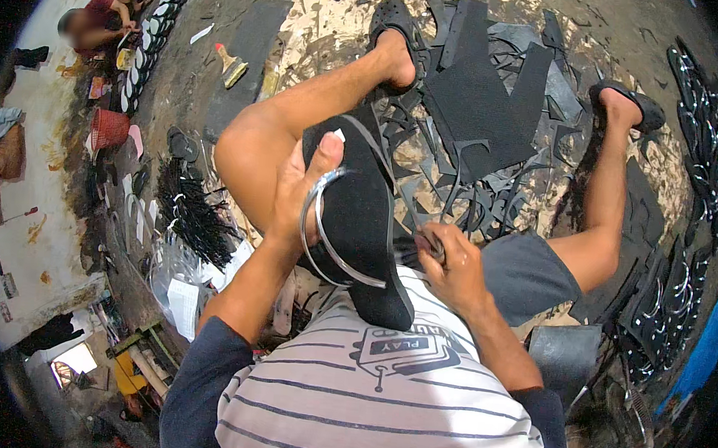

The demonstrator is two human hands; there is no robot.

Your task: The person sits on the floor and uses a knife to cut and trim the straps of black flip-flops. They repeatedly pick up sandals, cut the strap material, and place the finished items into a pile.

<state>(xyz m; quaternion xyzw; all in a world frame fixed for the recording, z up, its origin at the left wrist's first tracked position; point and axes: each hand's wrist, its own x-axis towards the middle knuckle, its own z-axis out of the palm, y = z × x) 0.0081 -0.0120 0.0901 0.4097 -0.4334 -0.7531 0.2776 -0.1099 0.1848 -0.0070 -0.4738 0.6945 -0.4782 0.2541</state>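
A black sandal (359,216) with a silver-edged strap is tilted across my lap, in front of my striped shirt. My left hand (299,186) is closed around it, with the thumb on the footbed near the far end and the fingers mostly hidden. A small white tag (339,134) shows by that thumb. At the right edge of the sole, my right hand (458,268) is closed on something narrow and greyish, largely covered by the fingers; its kind is unclear. A thin grey edge runs along the sole's right side.
Black sheet material (484,108) and curled offcuts cover the floor between my legs. A brush (233,72) lies at left. Silver-trimmed black straps (702,140) are piled at right. Far left, another person (98,27) sits beside a row of sandals (151,35) and a red basket (109,129).
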